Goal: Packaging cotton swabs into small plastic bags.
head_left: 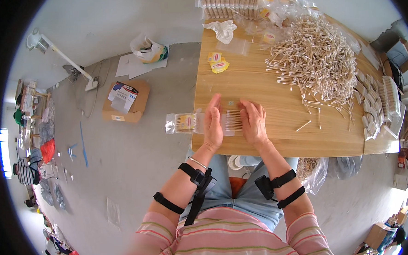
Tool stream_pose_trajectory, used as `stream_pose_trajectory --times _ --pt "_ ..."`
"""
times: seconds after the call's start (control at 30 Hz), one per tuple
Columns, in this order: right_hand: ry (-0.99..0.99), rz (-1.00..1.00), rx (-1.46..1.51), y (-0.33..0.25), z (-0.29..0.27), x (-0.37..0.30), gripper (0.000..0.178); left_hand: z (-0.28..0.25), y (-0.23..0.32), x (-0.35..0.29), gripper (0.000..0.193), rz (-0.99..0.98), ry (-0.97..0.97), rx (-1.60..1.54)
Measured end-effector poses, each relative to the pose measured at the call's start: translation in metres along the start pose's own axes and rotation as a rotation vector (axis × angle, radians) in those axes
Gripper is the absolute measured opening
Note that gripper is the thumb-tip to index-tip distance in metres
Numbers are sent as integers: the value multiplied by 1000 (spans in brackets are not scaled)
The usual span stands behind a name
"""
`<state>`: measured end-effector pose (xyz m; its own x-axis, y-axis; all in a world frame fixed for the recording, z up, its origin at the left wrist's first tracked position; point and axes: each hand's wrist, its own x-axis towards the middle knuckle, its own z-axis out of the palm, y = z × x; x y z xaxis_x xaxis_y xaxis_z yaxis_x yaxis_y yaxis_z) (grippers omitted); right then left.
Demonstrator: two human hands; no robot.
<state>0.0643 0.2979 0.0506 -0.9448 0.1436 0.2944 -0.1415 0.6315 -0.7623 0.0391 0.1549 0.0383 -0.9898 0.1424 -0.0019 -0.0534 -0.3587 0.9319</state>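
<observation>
Cotton swabs (233, 121) are lying in a row at the table's (252, 74) left end, between 2 hands: the left hand (213, 127) standing almost straight-fingered, the right hand (254, 120) curving loosely; whether either is gripping anything, I cannot tell. A filled bag (185, 123) is overhanging the edge.

And there are the swabs (233, 120), pale sticks packed side by side, lying flat, running left to right! Just left, a clear bag (170, 123), more swabs (180, 124) and a yellow card (188, 122) inside, jutting beyond the table's (283, 144) edge!
</observation>
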Motion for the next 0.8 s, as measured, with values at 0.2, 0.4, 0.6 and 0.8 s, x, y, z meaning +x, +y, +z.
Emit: stream_pose_trajectory --times 0.2,0.4,0.6,0.8 --pt "-100 -16 8 -2 2 -11 29 -2 4 -5 73 -27 -90 87" --pt "117 274 571 -1 6 -14 35 2 0 -8 72 -5 -117 -8" --pt "82 222 581 -7 8 -14 46 3 1 -9 73 -20 -153 15" --pt "-22 33 5 -3 -16 -30 62 -2 2 -10 72 -59 -100 -129"
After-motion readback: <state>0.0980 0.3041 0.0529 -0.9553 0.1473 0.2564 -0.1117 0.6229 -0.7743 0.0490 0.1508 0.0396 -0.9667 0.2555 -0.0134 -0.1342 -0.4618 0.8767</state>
